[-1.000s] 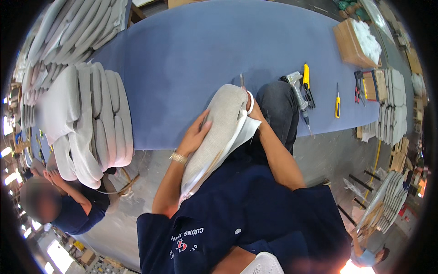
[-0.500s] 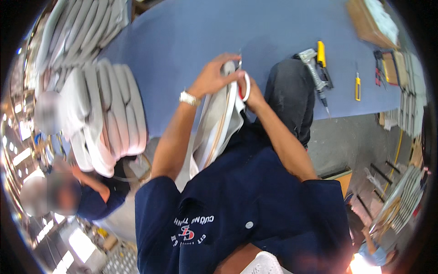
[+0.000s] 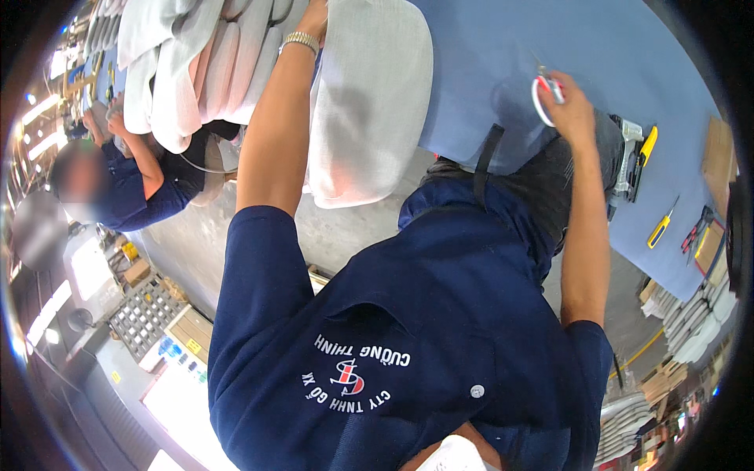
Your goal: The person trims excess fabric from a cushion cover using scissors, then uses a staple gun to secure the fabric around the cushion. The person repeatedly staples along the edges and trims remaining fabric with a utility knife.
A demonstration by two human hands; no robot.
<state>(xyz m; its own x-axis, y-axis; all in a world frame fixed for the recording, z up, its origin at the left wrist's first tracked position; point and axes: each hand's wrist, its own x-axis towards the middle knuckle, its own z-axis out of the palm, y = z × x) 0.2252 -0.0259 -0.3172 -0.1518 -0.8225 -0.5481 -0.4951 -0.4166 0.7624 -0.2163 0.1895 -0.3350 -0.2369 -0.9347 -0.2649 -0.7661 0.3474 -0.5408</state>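
Note:
My left hand point(image 3: 316, 17), with a metal watch on its wrist, grips the edge of a light grey fabric seat cushion point(image 3: 373, 102) at the top of the view. Its fingers are mostly hidden. The cushion is tilted up, its broad padded face showing, beside the table's near edge. Over the blue tabletop point(image 3: 471, 78), my right hand point(image 3: 573, 114) is closed on scissors point(image 3: 539, 104) with white and red handles. Their blades are blurred and point away from me. My dark-trousered leg point(image 3: 593, 169) rests on the table below that hand.
Stacked grey cushions point(image 3: 224, 71) stand at the left, with a co-worker point(image 3: 133, 165) beyond. On the right of the table lie a staple gun point(image 3: 626, 161), a yellow utility knife point(image 3: 647, 147), a yellow screwdriver point(image 3: 662, 229) and red-handled pliers point(image 3: 693, 233). More cushions point(image 3: 691, 314) are piled farther right.
The cushion has swung left and now shows its smooth face. My left hand has moved up and left with it; my right hand has drawn away rightward with the scissors.

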